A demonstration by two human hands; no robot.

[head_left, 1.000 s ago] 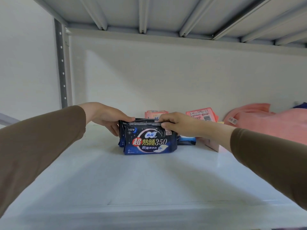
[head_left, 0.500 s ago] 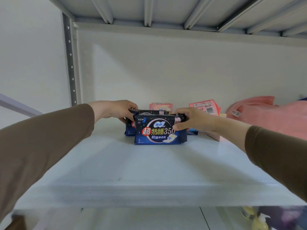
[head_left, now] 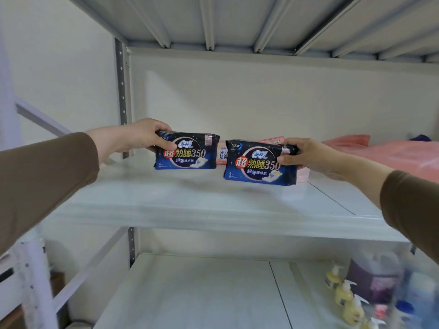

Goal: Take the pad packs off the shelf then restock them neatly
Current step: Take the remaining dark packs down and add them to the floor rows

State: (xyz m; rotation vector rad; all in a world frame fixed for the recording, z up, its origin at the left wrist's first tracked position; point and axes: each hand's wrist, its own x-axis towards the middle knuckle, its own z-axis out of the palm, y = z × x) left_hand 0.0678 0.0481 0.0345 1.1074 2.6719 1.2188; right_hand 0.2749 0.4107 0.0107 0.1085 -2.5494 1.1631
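Two dark blue plastic pad packs with white and yellow lettering are held upright above the white metal shelf, fronts toward the camera. The left pack sits at 3 o'clock from the left hand, which grips its upper left corner, thumb on the front face and fingers curled over the top edge. The right pack, slightly lower and nearer, lies at 9 o'clock from the right hand, which pinches its upper right corner. The packs are apart, with pink packs showing between them at the back. Both brown-sleeved arms reach forward, nearly straight.
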